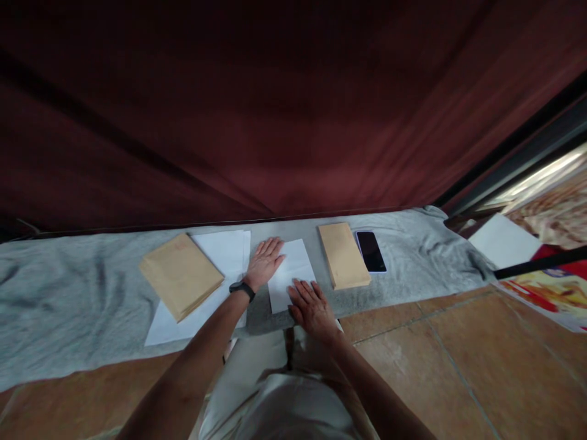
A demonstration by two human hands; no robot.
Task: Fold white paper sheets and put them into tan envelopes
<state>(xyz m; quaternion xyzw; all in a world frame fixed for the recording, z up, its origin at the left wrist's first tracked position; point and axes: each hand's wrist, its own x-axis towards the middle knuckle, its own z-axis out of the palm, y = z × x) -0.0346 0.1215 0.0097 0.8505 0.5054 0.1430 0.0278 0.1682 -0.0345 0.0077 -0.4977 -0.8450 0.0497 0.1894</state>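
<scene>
A white sheet of paper (290, 266), which looks folded, lies in front of me on the grey cloth. My left hand (266, 263), with a dark watch on its wrist, lies flat with fingers stretched out at the paper's upper left edge. Lower down, my right hand (315, 308) rests flat on the paper's lower right part, fingers slightly spread. Neither hand grips anything. Left of the hands, a stack of brown envelopes (181, 275) sits on larger white sheets (167, 327). To the right lies another stack of brown envelopes (343, 253).
A phone (371, 251) with a dark screen lies beside the right envelopes. The grey cloth (422, 263) covers a long narrow surface along a dark red curtain (293, 146). Tiled floor (413, 360) shows in front. At the far right are a white sheet and a colourful printed bag (550, 290).
</scene>
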